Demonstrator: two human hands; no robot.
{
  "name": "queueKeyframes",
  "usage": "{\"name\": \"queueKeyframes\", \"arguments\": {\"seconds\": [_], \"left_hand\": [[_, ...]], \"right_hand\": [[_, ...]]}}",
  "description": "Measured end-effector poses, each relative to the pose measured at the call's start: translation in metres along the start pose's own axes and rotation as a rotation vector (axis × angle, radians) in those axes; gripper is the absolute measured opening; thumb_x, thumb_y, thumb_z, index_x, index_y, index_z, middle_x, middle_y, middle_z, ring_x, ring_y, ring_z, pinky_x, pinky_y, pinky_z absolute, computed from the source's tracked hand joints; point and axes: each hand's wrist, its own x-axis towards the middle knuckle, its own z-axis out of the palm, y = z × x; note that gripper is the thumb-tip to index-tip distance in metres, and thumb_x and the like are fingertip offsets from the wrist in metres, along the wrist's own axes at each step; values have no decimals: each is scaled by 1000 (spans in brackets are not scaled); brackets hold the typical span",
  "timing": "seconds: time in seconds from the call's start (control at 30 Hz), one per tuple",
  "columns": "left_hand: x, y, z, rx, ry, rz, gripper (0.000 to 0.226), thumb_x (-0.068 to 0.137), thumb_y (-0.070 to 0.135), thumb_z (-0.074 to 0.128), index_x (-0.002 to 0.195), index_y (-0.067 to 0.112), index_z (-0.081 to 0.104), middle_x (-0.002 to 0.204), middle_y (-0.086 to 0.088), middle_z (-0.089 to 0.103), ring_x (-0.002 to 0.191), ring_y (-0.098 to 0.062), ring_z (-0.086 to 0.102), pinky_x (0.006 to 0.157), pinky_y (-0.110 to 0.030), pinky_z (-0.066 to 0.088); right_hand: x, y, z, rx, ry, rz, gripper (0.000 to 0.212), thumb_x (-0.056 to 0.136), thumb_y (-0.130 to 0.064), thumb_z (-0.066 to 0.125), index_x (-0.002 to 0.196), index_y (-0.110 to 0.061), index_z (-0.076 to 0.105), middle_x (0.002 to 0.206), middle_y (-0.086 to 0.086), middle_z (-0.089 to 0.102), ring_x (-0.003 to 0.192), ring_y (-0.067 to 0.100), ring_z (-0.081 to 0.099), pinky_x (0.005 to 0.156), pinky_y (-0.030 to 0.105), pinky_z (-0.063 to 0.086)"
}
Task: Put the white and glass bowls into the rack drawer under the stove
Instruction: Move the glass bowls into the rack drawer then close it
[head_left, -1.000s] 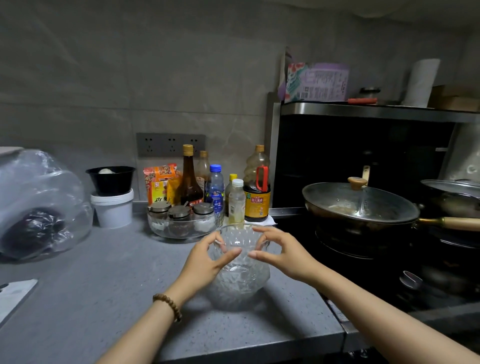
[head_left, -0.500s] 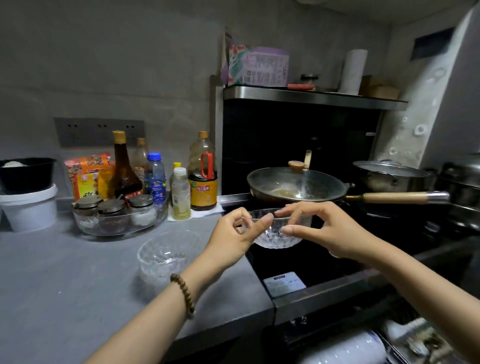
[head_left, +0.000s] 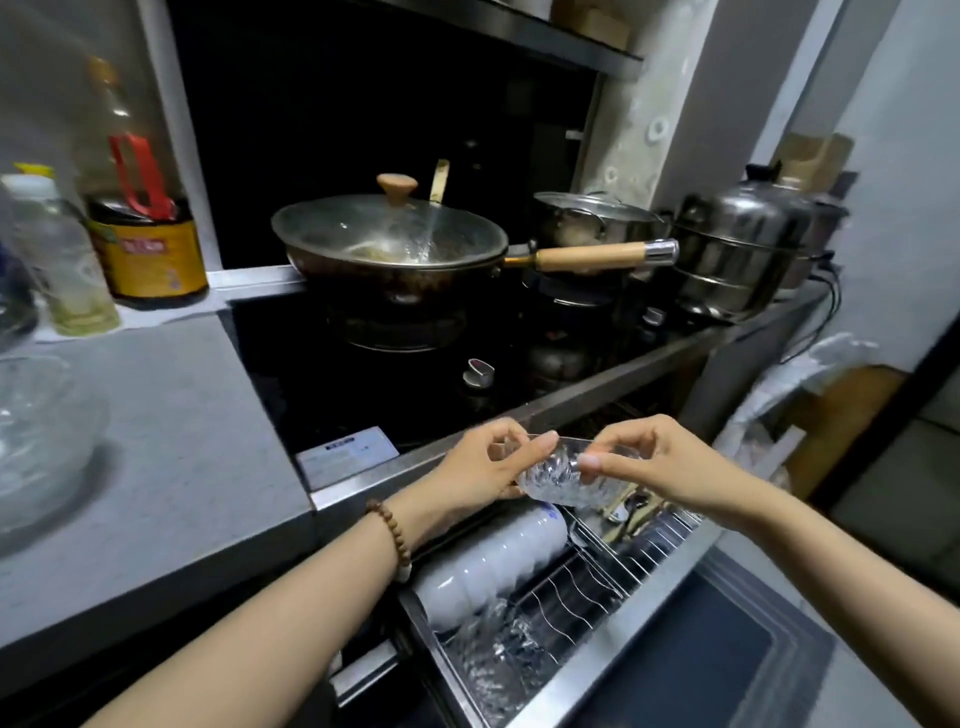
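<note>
— Hands, state?
— Left hand (head_left: 480, 467) and right hand (head_left: 670, 467) each pinch the rim of one small faceted glass bowl (head_left: 566, 480), held tilted above the open rack drawer (head_left: 631, 626).
— Drawer contents?
— Steel wire rack; glossy white bowls (head_left: 493, 566) stacked on edge at its left, ribbed clear glassware (head_left: 493, 657) just in front of them.
— Elsewhere?
— Larger cut-glass bowl (head_left: 36, 431), round, on the speckled grey tabletop (head_left: 176, 415).
</note>
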Motion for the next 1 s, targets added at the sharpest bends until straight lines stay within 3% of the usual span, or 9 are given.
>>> {"name": "queueKeyframes", "arguments": {"seconds": [0.17,0.23,0.37,0.5,0.6,0.7,0.8,0.93,1.0], "left_hand": [[35,-66,24,-52,-83,-124,24,77,50,66,74,27,60,84,3,63,74,-6,61,75,-30,57],[46,-91,32,-72,-83,-180,23,78,52,64,85,29,63,90,5,64,79,-5,62,71,-24,55],[61,-135,44,-119,-23,-283,36,84,46,60,115,28,58,115,4,59,101,-13,61,75,-25,57],[64,-174,44,0,38,-336,51,86,43,59,131,22,46,119,-4,59,97,-11,60,67,-13,49],[58,-210,36,267,48,-324,65,84,46,61,139,20,37,143,-7,42,129,-18,42,98,-22,39],[48,-241,28,593,-20,-304,84,79,63,56,147,25,22,155,-2,22,143,-20,18,118,-39,16],[43,-264,23,838,-81,-282,100,72,77,46,150,28,7,160,0,1,146,-19,-4,117,-40,-8],[36,-285,17,998,-85,-270,115,63,87,42,150,24,0,159,3,-9,146,-17,-11,117,-44,-9],[34,-290,15,995,-69,-271,121,58,91,38,150,24,-2,158,6,-11,145,-16,-13,118,-47,-7]], "right_hand": [[-2,68,5,100,-19,167,30,75,-35,70,83,-6,74,79,3,73,77,9,65,76,23,50],[2,92,9,139,-35,238,26,77,-33,70,83,-9,75,82,5,72,78,11,64,76,25,49],[13,131,23,153,-77,372,19,78,-34,70,79,-17,76,77,-1,73,73,7,66,71,13,51],[24,167,40,176,-55,526,18,80,-35,69,72,-19,74,67,1,69,66,11,62,70,22,47],[32,195,54,177,-54,660,21,81,-33,68,79,-13,74,52,-8,65,55,6,58,65,24,42],[39,215,68,198,-49,804,37,79,-35,69,93,-1,71,69,0,71,68,14,64,61,25,47],[46,230,82,228,-11,925,30,78,-35,72,84,-6,70,80,8,68,70,19,62,58,25,49],[56,247,98,240,-91,1025,37,83,-35,67,96,0,67,87,12,66,78,25,61,75,34,52],[60,251,104,244,-153,1067,31,85,-38,64,81,-7,66,77,7,61,69,20,54,66,30,46]]}}
